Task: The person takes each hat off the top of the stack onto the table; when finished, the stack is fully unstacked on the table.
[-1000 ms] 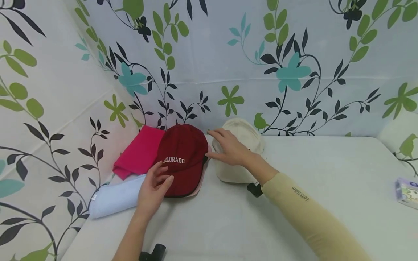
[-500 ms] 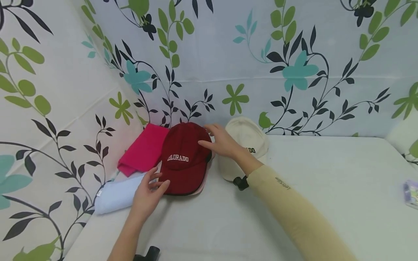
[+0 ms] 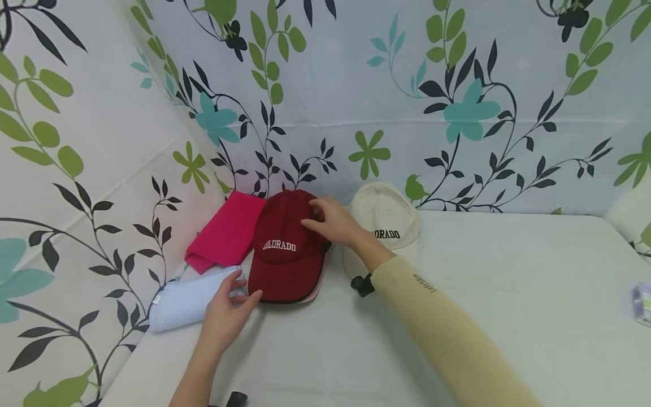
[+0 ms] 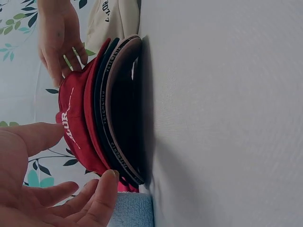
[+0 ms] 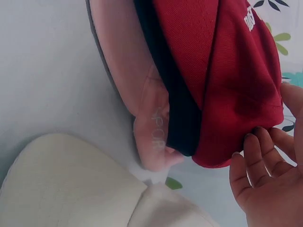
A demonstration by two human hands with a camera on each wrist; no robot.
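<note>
A red baseball cap lettered COLORADO lies on top of a stack, brim toward me. Under it show a dark cap brim and a pink cap. My right hand is at the crown's right side, fingertips touching the red cloth, thumb spread apart from them. My left hand hovers near the left front of the brim, fingers loosely bent, holding nothing. In the left wrist view one fingertip overlaps the brim edge. A cream cap with dark lettering stands just right, partly behind my right wrist.
A rolled light blue towel lies left of the stack, and a folded bright pink cloth sits behind it. A small purple and white packet is at the far right edge. A leaf-patterned curtain backs the white table.
My right hand has moved left from in front of the cream cap onto the red cap's crown. My left hand has shifted slightly left and toward me. The view has turned slightly left.
</note>
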